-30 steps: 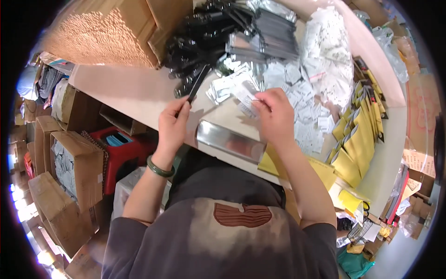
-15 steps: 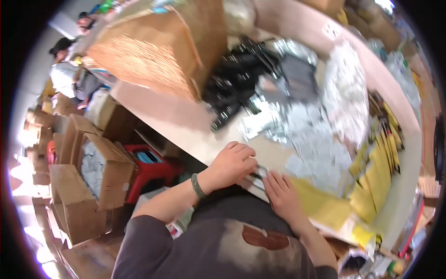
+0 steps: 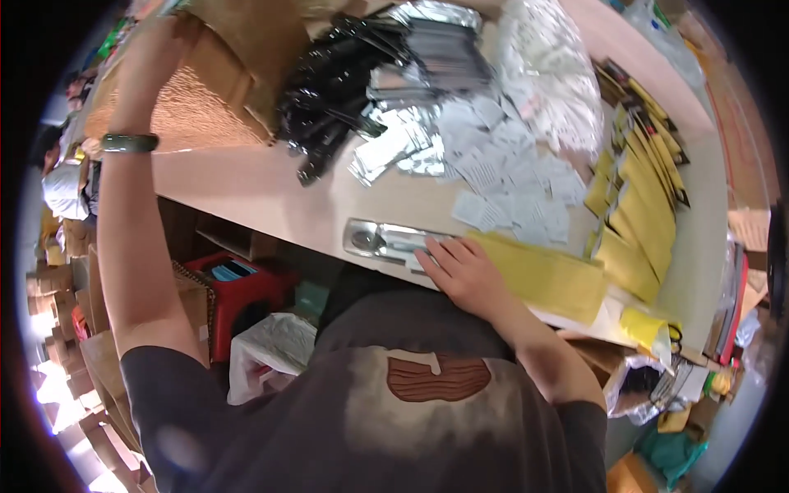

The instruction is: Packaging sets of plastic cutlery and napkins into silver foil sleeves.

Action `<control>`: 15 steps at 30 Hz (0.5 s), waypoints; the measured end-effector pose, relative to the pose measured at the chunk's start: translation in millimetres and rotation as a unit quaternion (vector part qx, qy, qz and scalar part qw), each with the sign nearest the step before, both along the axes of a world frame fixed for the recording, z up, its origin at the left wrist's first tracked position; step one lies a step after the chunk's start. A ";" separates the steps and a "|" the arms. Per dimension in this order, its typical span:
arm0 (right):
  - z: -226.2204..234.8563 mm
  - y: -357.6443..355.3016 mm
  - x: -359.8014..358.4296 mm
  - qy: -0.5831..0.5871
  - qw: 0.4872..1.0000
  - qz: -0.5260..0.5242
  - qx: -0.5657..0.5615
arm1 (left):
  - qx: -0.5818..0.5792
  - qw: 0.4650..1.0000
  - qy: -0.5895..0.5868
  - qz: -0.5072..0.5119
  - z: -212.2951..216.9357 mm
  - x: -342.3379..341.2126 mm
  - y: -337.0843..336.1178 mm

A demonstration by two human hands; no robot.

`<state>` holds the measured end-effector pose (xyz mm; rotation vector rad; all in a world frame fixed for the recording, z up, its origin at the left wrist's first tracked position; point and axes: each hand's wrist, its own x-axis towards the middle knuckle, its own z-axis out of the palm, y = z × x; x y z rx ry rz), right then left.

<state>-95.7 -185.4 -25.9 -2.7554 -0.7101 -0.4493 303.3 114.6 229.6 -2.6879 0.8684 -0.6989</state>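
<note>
My left arm, with a dark green bangle, stretches to the upper left. At its end my left hand [image 3: 156, 51] is at the cardboard box [image 3: 234, 49] tilted on the table; its fingers are blurred and partly out of sight. Near the front edge of the table lies a long, narrow silvery packet [image 3: 374, 239] that looks clear-wrapped. My right hand [image 3: 464, 267] rests on its right end, fingers stretched out and fairly flat. Right beside that hand lies a flat yellow pouch [image 3: 546, 279]. Beyond the packet are shiny silver sachets [image 3: 399, 144] and scattered white paper slips [image 3: 501, 164].
Black plastic-wrapped pieces [image 3: 329, 90] are heaped beside the box. A bulging white plastic bag [image 3: 549, 78] stands at the back, with a row of yellow pouches [image 3: 645, 205] at right. A red stool [image 3: 238, 300] and a white bag [image 3: 275, 345] sit below the table's left edge.
My left hand has left the packet and swung up to the cardboard box. My right hand stays on the packet's right end. The view has shifted, showing the packet more fully.
</note>
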 end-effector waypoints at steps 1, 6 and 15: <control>-0.2 -3.3 -2.7 0.005 1.000 -0.001 -0.007 | -0.090 0.988 -0.129 -0.012 -13.7 -38.0 -41.0; 14.8 -8.9 -23.5 0.088 0.992 -0.071 0.057 | -0.166 0.984 -0.034 0.051 -36.8 -37.6 36.3; 21.9 -16.5 -35.8 0.126 0.987 -0.085 0.043 | -0.403 0.702 0.587 -0.027 -195.6 -258.2 -3.2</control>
